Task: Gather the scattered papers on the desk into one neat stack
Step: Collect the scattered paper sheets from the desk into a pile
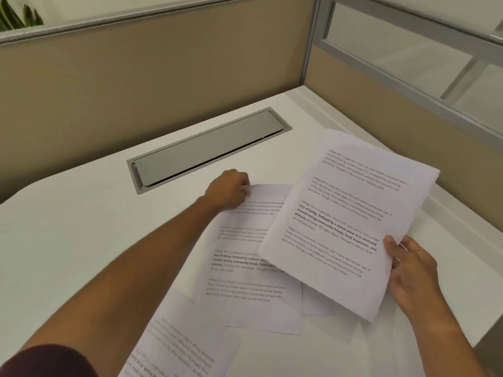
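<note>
Fingers [392, 244] of the right hand [413, 270] are closed on the near corner of a sheaf of white printed paper sheets [345, 221], thumb on top, holding it tilted above the white table [81, 240]. Nearest the camera, a loose printed sheet [179, 346] lies turned upside down at the table's front, beside the dark red sleeve [46, 360] of the left arm. Just beyond it a second printed sheet [245, 281] lies flat, its right side covered by the held sheaf and another white sheet [315, 303] showing beneath. Farther on, the left hand [227, 193] pinches this sheet's far left corner, fingers closed on the paper. Past that hand a long grey metal cable flap [206, 149] sits flush in the table. Tan partition panels [163, 77] with a glass strip close off the back and right, and green plant leaves [16, 14] show over the far left.
</note>
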A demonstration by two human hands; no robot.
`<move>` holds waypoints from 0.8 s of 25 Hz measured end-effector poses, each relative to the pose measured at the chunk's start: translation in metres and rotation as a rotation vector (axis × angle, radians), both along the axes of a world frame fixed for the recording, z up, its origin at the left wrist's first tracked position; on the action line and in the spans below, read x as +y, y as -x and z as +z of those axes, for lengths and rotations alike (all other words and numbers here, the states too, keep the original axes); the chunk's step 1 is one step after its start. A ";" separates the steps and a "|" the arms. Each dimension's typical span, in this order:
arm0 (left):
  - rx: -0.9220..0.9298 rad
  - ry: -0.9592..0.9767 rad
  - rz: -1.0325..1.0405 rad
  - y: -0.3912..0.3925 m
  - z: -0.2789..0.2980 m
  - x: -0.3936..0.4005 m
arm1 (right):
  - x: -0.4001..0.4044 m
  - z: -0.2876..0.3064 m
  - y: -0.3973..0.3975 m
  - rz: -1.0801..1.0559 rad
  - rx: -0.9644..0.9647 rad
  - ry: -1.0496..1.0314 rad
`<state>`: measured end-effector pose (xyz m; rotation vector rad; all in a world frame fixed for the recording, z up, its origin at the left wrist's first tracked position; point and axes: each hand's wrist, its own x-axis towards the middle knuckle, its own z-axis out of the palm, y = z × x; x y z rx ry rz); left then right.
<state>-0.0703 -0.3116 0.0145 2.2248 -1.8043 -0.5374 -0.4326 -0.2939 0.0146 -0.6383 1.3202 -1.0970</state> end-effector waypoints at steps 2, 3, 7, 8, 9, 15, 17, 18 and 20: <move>-0.043 -0.024 -0.012 0.003 -0.011 -0.025 | -0.007 -0.008 -0.002 0.008 0.008 -0.003; -0.065 -0.050 -0.016 0.002 -0.016 -0.032 | -0.010 -0.011 -0.003 0.014 0.016 -0.003; -0.207 -0.135 -0.137 -0.008 -0.027 -0.040 | -0.021 -0.023 -0.006 0.044 0.044 -0.023; -0.218 -0.146 -0.159 -0.008 -0.029 -0.040 | -0.022 -0.026 -0.007 0.053 0.049 -0.030; -0.204 -0.161 -0.163 -0.009 -0.029 -0.041 | -0.023 -0.028 -0.008 0.063 0.052 -0.035; -0.177 -0.222 -0.168 -0.007 -0.031 -0.049 | -0.028 -0.032 -0.011 0.141 0.090 -0.040; -0.120 -0.224 -0.177 -0.008 -0.032 -0.050 | -0.027 -0.032 -0.009 0.144 0.093 -0.037; -0.097 -0.219 -0.181 -0.008 -0.032 -0.050 | -0.027 -0.033 -0.008 0.139 0.095 -0.038; -0.075 -0.213 -0.174 -0.007 -0.030 -0.049 | -0.025 -0.033 -0.007 0.132 0.089 -0.041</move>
